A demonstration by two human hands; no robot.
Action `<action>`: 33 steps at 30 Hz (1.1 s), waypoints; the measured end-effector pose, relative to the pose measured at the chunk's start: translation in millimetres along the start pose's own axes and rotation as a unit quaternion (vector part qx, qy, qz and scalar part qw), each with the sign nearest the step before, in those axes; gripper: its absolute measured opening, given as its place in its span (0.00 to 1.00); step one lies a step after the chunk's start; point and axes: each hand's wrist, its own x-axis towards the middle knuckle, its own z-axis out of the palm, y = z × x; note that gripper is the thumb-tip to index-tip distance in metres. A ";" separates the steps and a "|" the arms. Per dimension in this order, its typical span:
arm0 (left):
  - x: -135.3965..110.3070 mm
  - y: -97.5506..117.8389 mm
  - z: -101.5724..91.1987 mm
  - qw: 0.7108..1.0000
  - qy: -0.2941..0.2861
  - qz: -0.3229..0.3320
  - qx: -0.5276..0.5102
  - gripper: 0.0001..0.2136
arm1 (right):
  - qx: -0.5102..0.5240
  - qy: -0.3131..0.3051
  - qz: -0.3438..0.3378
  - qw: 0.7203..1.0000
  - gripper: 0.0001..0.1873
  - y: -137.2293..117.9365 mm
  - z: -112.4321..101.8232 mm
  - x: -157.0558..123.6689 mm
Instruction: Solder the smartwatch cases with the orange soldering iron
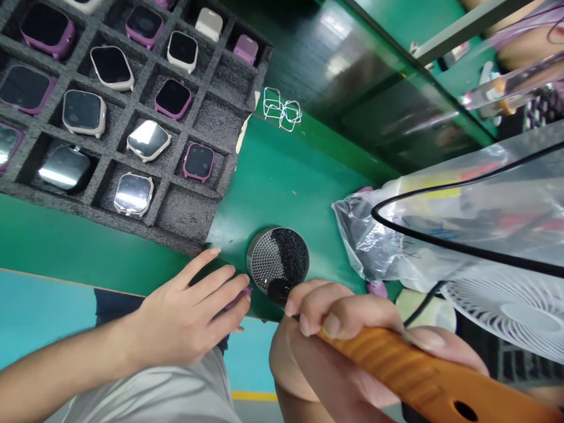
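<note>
My right hand [348, 320] grips an orange electric screwdriver [392, 358]. Its black nose [278, 290] points at the near rim of a round metal dish [263, 258], whose dimpled floor is partly covered by small black pieces [291, 252], likely screws. Whether the tip touches them I cannot tell. Left of the dish, at the table's near edge, my left hand [194, 314] bends its fingers over a small purple piece [238, 298], mostly hidden beneath them. A dark grey foam tray [176, 238] beyond that hand holds several watch cases, purple and cream, such as the purple one [198, 161].
Several thin white rounded-square rings [282, 110] lie near the green ledge. Clear plastic bags [374, 229] crowd the right side, with a black cable [440, 238] across them and a white fan [520, 311] below. Another person's arm [524, 41] shows at top right.
</note>
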 end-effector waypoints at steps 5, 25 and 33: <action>-2.4 -0.4 -0.3 1.000 0.009 0.001 -0.021 0.15 | 0.002 0.017 0.002 1.000 0.29 -0.5 -0.6 -1.1; 0.8 1.5 4.1 0.998 0.054 -0.032 -0.018 0.13 | 0.028 -0.224 0.073 0.972 0.18 8.6 -69.5 -11.1; 2.6 1.8 4.7 0.998 0.053 -0.033 -0.017 0.13 | -0.015 -0.288 0.158 0.945 0.20 -10.0 -61.7 10.3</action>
